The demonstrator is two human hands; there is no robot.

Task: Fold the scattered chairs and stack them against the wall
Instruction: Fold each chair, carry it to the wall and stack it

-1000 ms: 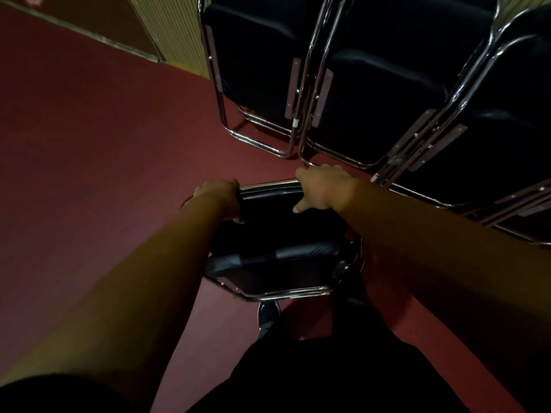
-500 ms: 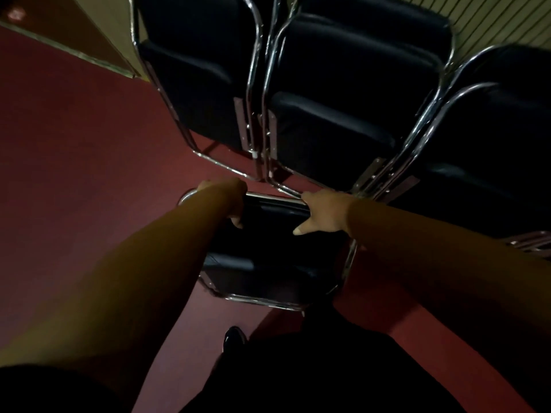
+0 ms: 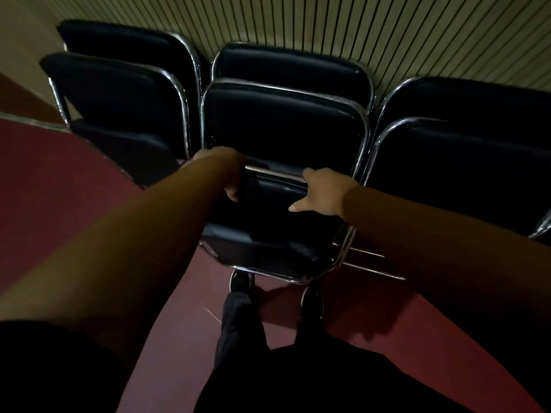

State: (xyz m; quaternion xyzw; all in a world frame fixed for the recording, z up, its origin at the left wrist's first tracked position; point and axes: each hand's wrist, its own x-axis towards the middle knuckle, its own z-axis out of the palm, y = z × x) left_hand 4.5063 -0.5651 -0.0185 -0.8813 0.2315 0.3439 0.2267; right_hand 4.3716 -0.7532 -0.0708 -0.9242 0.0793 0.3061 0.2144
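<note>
Black padded folding chairs with chrome tube frames (image 3: 283,120) lean folded against the wall in three side-by-side stacks, two chairs showing in each stack. The left stack (image 3: 119,99) is near the corner, and the right stack (image 3: 462,159) runs out of view. Behind them rises a beige wall of narrow vertical slats (image 3: 387,34). Below them spreads a dark red floor (image 3: 59,189).

One more black folded chair with a chrome frame (image 3: 268,228) stands upright just in front of the middle stack, its top close against the front chair there. Its lower frame loop is just ahead of the person's feet. Whether that loop rests on the floor I cannot tell.

Both bare arms reach forward to this chair's top rail (image 3: 274,173). The left hand (image 3: 229,180) is curled round the rail's left end, gripping it. The right hand (image 3: 322,192) hooks its fingers over the rail's right end, with the thumb stretched out along the black backrest pad.

Two dark shoes, left (image 3: 240,281) and right (image 3: 313,302), stand on the floor beneath dark trouser legs (image 3: 238,323).
</note>
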